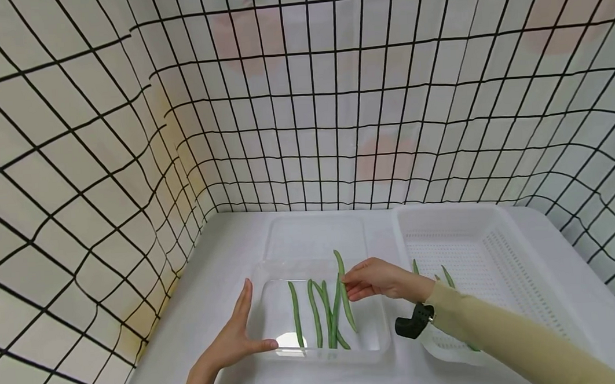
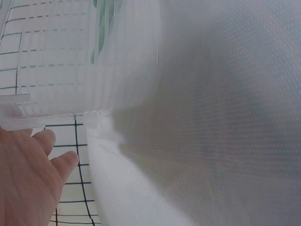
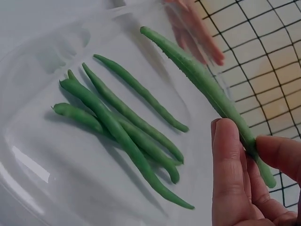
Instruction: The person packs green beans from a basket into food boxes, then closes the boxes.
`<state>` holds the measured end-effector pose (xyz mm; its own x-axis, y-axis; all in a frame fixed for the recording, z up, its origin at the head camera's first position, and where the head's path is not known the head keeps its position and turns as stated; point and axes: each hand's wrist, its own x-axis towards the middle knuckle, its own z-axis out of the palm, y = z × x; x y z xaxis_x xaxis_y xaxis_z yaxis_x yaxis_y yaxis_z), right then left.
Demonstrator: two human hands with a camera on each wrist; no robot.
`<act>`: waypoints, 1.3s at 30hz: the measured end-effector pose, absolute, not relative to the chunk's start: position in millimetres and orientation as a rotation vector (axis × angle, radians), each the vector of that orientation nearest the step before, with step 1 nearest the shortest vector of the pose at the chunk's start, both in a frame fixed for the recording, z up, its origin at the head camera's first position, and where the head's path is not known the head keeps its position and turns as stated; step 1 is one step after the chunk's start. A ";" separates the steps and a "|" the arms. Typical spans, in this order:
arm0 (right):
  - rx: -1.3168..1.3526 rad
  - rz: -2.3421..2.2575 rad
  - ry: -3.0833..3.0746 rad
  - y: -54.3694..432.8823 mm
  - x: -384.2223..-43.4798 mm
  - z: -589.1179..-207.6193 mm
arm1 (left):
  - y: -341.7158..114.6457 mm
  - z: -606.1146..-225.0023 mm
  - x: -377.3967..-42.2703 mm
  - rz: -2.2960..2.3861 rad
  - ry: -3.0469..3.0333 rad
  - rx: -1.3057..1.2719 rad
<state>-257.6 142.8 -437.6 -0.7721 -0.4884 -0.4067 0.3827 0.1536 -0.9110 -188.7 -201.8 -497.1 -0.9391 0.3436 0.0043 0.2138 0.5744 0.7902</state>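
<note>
My right hand [image 1: 372,279] pinches a green bean [image 3: 202,80] between thumb and fingers, above a clear plastic container [image 1: 370,342]. Several more green beans [image 3: 127,141] lie inside the container, some crossing one another, with one set apart toward the left. At the container's left side is my left hand [image 1: 236,332], thumb and fingers spread, the thumb at the front corner of the rim. In the left wrist view the left hand [image 2: 30,179] shows at the lower left beside the translucent container wall [image 2: 127,84].
A white perforated basket [image 1: 504,251] stands on the right with a few green beans [image 1: 447,276] in it, partly hidden behind the right forearm. Behind the container a clear lid [image 1: 315,235] lies flat on the white table [image 1: 179,338]. Black wire mesh [image 1: 334,109] encloses the back and sides.
</note>
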 end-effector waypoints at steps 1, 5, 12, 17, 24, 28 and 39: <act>-0.096 -1.689 1.779 139.5 -257.3 -438.9 | -201.6 -497.5 -188.9 1.303 2.650 0.472; -0.087 -1.670 1.790 129.0 -257.9 -445.1 | -201.4 -497.9 -189.0 1.305 2.648 0.470; -0.014 -1.660 1.791 118.4 -259.5 -455.5 | -200.7 -498.7 -189.5 1.307 2.646 0.462; 0.033 -1.649 1.796 117.5 -257.8 -456.6 | -201.1 -500.8 -189.5 1.310 2.648 0.461; -0.011 -1.632 1.815 127.1 -256.4 -446.9 | -202.1 -500.5 -189.0 1.318 2.654 0.469; -0.066 -1.649 1.830 139.6 -259.2 -436.2 | -202.3 -499.3 -188.8 1.320 2.650 0.461; -0.056 -1.720 1.921 226.8 -273.8 -422.4 | -201.9 -496.7 -187.6 1.315 2.635 0.447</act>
